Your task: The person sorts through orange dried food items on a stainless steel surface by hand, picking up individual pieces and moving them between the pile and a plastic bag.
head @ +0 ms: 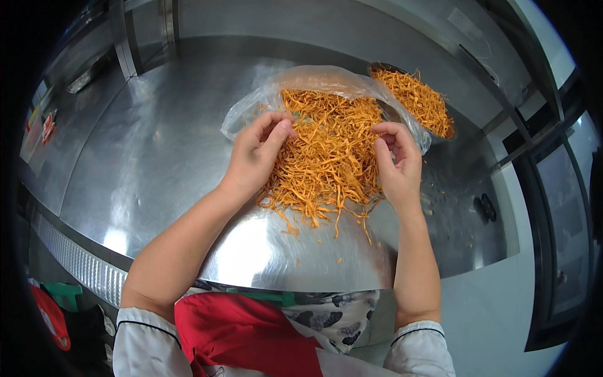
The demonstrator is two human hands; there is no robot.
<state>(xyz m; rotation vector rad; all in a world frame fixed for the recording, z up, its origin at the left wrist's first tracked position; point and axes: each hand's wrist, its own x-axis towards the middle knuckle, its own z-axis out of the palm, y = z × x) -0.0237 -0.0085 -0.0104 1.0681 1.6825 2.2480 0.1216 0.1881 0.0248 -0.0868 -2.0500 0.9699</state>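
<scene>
A heap of thin orange strands, perhaps dried cordyceps (330, 160), spills from the mouth of a clear plastic bag (325, 75) onto the steel table (179, 118). At the heap's upper left edge is my left hand (261, 151), thumb and forefinger bent close to each other; whether a strand lies between the fingertips cannot be told. My right hand (399, 160) is at the right edge, its fingers curled and the thumb apart from them, with nothing plainly held. A few loose strands and crumbs lie on the metal in front of the heap.
Behind the bag to the right stands a bowl or tray filled with similar orange strands (417, 101). A small black object (485, 208) lies near the table's right end. Steel posts (125, 42) rise at the back left, and a metal tray (89, 75) is beyond them.
</scene>
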